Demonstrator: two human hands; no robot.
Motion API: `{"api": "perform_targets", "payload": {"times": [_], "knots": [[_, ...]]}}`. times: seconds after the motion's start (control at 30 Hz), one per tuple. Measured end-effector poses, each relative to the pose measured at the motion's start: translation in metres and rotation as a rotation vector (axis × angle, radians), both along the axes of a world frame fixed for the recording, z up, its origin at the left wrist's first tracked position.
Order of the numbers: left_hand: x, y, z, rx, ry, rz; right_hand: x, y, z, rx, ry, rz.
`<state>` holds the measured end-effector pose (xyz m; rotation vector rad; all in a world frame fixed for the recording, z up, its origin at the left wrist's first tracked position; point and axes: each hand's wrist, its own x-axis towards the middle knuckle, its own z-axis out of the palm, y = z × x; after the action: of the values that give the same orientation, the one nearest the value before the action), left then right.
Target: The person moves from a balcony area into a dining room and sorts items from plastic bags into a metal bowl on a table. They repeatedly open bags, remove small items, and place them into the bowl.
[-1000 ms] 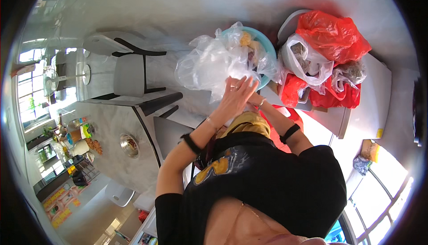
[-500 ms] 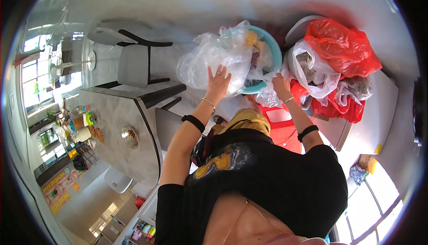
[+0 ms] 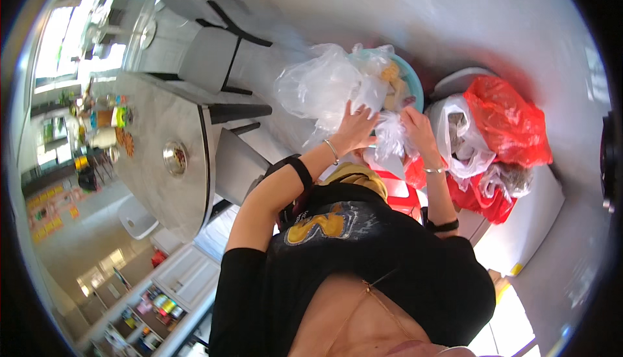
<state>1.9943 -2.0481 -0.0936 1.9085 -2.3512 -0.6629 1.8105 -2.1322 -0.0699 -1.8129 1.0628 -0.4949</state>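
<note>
The right hand (image 3: 420,134) seems to pinch a bunched clear plastic bag (image 3: 391,132); the left hand (image 3: 355,128) has spread fingers. Some gathering looks done; no knot is visible.

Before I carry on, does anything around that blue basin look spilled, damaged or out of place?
Clear, crumpled plastic bagging billows well past the left side of the light-blue round basin, which looks untidy. No spill or damage shows, though the bagging hides part of the basin.
</note>
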Motion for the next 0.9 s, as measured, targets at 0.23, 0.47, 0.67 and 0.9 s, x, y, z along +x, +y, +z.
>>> {"api": "perform_targets", "payload": {"times": [0.23,0.47,0.67,0.9], "knots": [[-0.025,-0.005,0.052,-0.295,0.785,0.171,-0.006,0.021,0.117,0.25,-0.333,0.022],[0.024,0.038,0.159,-0.582,1.098,0.499,0.044,0.022,0.158,-0.306,-0.6,0.018],[0.102,0.146,0.239,-0.66,0.956,0.865,0.181,0.106,0.185,0.076,-0.688,0.29],[0.222,0.328,0.272,-0.644,1.329,1.136,0.356,0.257,0.224,0.301,-0.659,0.861]]}}
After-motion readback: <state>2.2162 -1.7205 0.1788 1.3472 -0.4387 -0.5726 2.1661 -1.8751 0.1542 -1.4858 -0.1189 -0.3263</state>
